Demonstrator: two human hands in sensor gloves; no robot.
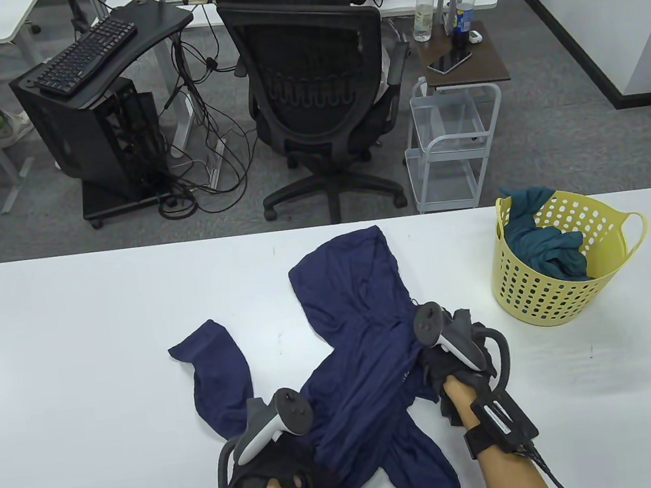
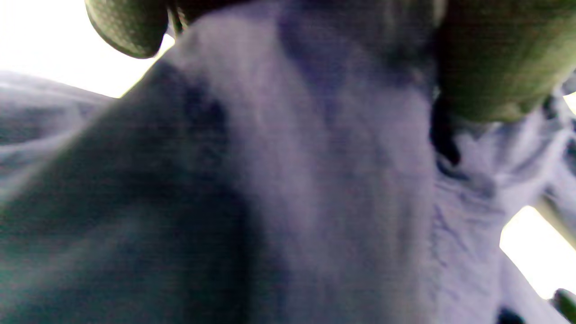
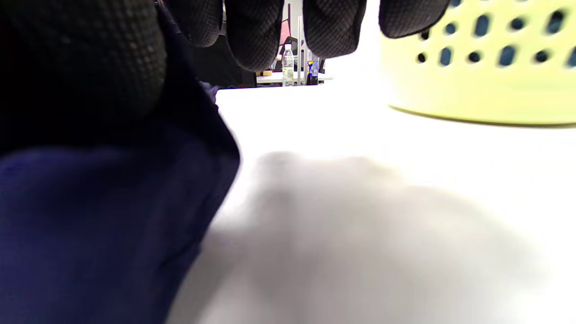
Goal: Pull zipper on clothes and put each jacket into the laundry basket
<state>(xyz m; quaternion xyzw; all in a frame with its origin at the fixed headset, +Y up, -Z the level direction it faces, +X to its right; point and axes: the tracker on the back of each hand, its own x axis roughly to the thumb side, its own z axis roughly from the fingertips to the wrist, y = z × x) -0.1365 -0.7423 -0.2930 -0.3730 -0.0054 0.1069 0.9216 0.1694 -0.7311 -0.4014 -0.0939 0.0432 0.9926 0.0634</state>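
Note:
A navy blue jacket (image 1: 360, 340) lies spread and rumpled on the white table (image 1: 80, 354), its hood toward the far edge and one sleeve out to the left. My left hand (image 1: 295, 470) grips the fabric near the hem at the front edge. In the left wrist view the cloth (image 2: 315, 180) fills the frame between my fingertips (image 2: 130, 27). My right hand (image 1: 436, 363) holds the jacket's right side. Up close, the navy cloth (image 3: 112, 216) runs up between thumb and fingers (image 3: 252, 31). No zipper shows in any view. The yellow laundry basket (image 1: 542, 290) holds a teal jacket (image 1: 543, 248).
The basket (image 3: 486, 76) stands at the table's right, just beyond my right hand. Behind the far edge are a black office chair (image 1: 313, 81) with a person seated, a white wire cart (image 1: 449, 147) and a black computer stand (image 1: 94, 123).

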